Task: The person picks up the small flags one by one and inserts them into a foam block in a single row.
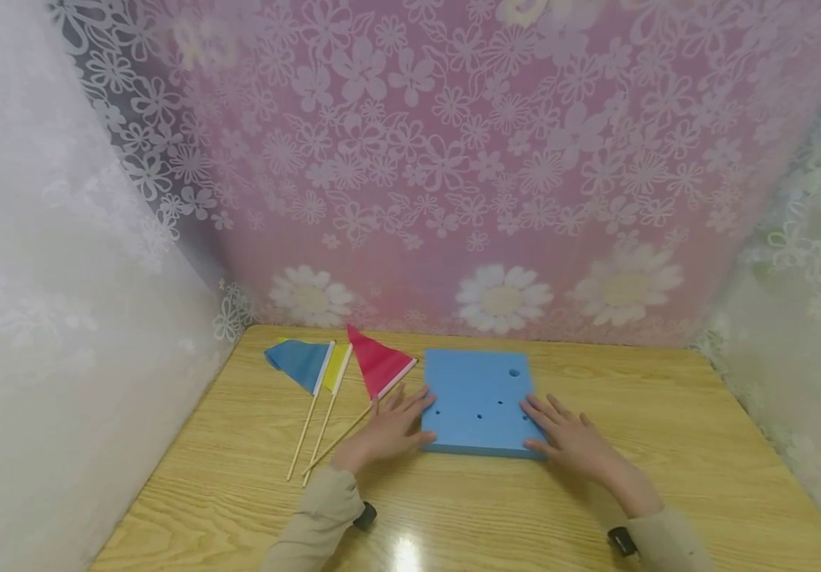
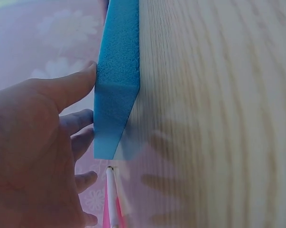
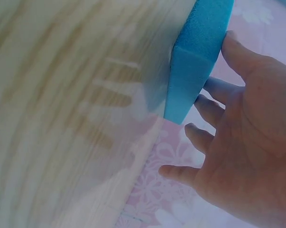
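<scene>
A flat blue foam block (image 1: 471, 381) with several small round holes and one larger hole lies on the table. My left hand (image 1: 387, 427) touches its left edge with outstretched fingers and thumb. On the opposite side, my right hand (image 1: 578, 445) rests its fingertips along the right edge. Both wrist views show the thumb and some fingers on the top of the foam block (image 2: 116, 52), fingers spread. Left of the block lie a red pennant flag (image 1: 380, 361), a blue flag (image 1: 303, 365) and a yellow flag (image 1: 339, 369). The red flag's stick passes beside my left hand and crosses another stick.
The wooden table (image 1: 668, 413) meets a pink floral backdrop (image 1: 439, 199) at its far edge. Pale panels stand at the left and right sides. The flags' thin sticks (image 1: 301, 437) point toward the near side.
</scene>
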A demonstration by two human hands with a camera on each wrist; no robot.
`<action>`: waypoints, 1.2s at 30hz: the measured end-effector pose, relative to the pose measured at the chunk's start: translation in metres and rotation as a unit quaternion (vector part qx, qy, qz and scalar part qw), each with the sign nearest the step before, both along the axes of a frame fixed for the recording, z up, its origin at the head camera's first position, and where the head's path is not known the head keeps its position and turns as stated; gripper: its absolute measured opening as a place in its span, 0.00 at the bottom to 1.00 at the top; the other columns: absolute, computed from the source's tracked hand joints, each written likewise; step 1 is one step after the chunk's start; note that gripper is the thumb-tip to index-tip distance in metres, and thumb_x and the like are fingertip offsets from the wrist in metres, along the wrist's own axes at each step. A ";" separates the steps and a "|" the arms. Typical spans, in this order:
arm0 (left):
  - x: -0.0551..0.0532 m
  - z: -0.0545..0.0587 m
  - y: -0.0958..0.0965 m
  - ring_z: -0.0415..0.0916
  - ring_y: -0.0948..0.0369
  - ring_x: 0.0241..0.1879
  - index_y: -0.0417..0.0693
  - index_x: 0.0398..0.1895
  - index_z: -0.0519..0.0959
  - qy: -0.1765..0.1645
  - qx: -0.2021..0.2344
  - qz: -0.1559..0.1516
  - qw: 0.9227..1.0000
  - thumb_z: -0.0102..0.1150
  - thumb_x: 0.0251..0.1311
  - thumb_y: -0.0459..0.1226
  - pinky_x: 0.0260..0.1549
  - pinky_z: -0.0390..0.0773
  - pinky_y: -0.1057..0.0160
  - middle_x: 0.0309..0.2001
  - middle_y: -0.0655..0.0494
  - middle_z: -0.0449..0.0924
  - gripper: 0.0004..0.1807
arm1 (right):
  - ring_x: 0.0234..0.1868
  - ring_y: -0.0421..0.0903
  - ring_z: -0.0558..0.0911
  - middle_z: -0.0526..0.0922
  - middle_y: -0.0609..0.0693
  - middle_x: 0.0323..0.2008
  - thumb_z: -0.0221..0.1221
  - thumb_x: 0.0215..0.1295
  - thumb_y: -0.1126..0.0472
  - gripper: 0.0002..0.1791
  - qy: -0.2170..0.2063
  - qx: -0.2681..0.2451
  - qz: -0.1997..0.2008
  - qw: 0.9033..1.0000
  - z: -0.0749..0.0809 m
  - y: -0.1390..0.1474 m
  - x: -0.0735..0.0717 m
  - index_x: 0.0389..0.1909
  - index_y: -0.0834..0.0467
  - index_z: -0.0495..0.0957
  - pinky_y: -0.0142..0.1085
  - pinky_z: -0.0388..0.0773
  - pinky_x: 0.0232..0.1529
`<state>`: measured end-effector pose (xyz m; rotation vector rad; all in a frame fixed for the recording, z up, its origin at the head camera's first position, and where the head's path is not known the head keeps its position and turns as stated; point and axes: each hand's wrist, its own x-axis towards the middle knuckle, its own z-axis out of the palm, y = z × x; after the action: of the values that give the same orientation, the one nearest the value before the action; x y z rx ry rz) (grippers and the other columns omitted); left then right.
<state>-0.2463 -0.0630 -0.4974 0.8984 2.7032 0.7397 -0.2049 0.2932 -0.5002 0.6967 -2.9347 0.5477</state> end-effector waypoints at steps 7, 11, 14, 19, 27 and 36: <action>0.002 -0.001 -0.008 0.33 0.41 0.80 0.55 0.81 0.54 0.000 -0.005 0.005 1.000 0.51 0.73 0.57 0.69 0.33 0.25 0.82 0.56 0.46 0.39 | 0.74 0.70 0.57 0.60 0.57 0.77 0.55 0.73 0.38 0.40 -0.015 0.020 -0.001 1.000 -0.001 -0.008 0.003 0.77 0.56 0.62 0.80 0.52 0.61; 0.006 0.002 -0.011 0.32 0.42 0.80 0.55 0.81 0.54 -0.005 -0.009 0.006 1.000 0.51 0.73 0.57 0.70 0.31 0.26 0.82 0.57 0.46 0.39 | 0.73 0.72 0.58 0.62 0.58 0.76 0.57 0.72 0.41 0.39 -0.005 0.014 0.008 1.000 0.004 -0.012 0.007 0.76 0.56 0.63 0.81 0.53 0.59; 0.009 0.002 -0.013 0.33 0.42 0.80 0.56 0.81 0.54 -0.003 -0.013 0.009 1.000 0.52 0.73 0.58 0.70 0.31 0.27 0.82 0.58 0.46 0.40 | 0.74 0.71 0.58 0.62 0.59 0.76 0.58 0.72 0.42 0.39 -0.018 0.012 0.009 1.000 0.009 -0.016 0.011 0.76 0.57 0.63 0.81 0.53 0.59; 0.012 0.000 -0.018 0.33 0.42 0.80 0.56 0.81 0.55 0.001 -0.014 0.011 1.000 0.51 0.73 0.58 0.70 0.30 0.26 0.82 0.58 0.46 0.40 | 0.75 0.68 0.57 0.61 0.57 0.77 0.57 0.72 0.40 0.39 -0.041 0.032 -0.001 0.999 0.013 -0.021 0.014 0.77 0.56 0.62 0.78 0.55 0.62; 0.013 -0.003 -0.020 0.33 0.42 0.80 0.55 0.81 0.55 0.007 -0.009 0.008 1.000 0.52 0.73 0.57 0.70 0.30 0.26 0.82 0.57 0.47 0.39 | 0.74 0.71 0.59 0.65 0.60 0.74 0.63 0.68 0.46 0.38 0.011 0.012 0.015 1.000 0.008 -0.018 0.009 0.74 0.59 0.67 0.79 0.55 0.60; 0.012 -0.002 -0.022 0.34 0.40 0.80 0.53 0.81 0.56 0.010 0.000 0.006 1.000 0.54 0.72 0.55 0.69 0.32 0.25 0.81 0.55 0.48 0.39 | 0.75 0.69 0.56 0.61 0.59 0.76 0.58 0.72 0.44 0.39 -0.008 0.011 0.022 1.000 0.006 -0.015 0.007 0.77 0.58 0.62 0.79 0.50 0.62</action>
<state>-0.2341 -0.0848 -0.4991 0.8953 2.7283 0.7366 -0.1975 0.2781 -0.4941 0.7634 -2.9509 0.5269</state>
